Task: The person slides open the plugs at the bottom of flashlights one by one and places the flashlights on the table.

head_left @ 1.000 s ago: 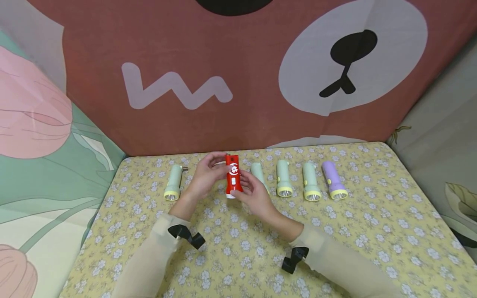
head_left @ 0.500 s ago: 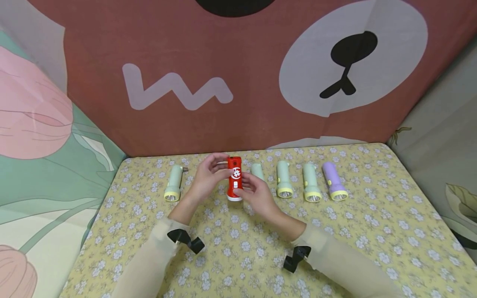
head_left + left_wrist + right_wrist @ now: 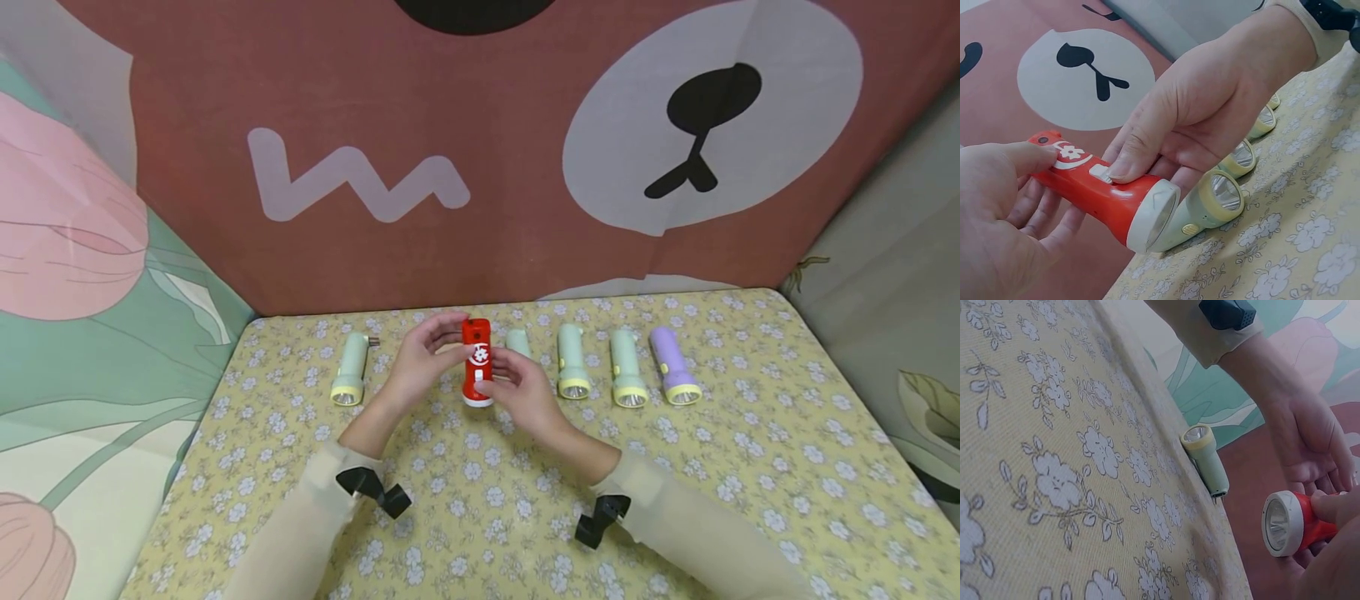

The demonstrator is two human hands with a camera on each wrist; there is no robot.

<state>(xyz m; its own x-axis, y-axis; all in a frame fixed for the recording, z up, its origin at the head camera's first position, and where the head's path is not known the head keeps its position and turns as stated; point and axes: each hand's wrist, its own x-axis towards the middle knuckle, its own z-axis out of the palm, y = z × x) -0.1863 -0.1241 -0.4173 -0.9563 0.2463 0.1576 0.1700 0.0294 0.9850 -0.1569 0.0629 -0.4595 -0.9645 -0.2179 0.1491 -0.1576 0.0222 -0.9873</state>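
A red flashlight (image 3: 477,367) with a white rim and a white flower print is held above the table, lens end toward the person. My left hand (image 3: 423,358) grips its tail end, thumb on the printed side. From the other side my right hand (image 3: 528,398) holds it near the head. In the left wrist view the right thumb (image 3: 1124,167) rests at the white switch (image 3: 1102,173). The right wrist view shows the lens (image 3: 1279,524), which looks unlit. Behind the right hand, a pale green flashlight (image 3: 517,342) is partly hidden.
On the flowered tablecloth (image 3: 480,517) a green flashlight (image 3: 350,367) with a metal piece sticking out lies left. To the right lie two more green flashlights, one nearer (image 3: 570,358), one farther (image 3: 625,367), then a purple flashlight (image 3: 672,362). A bear-print cloth (image 3: 375,258) hangs behind.
The red flashlight has shifted slightly to the right and toward the person, both hands moving along with it. The flashlights on the table stay where they were.
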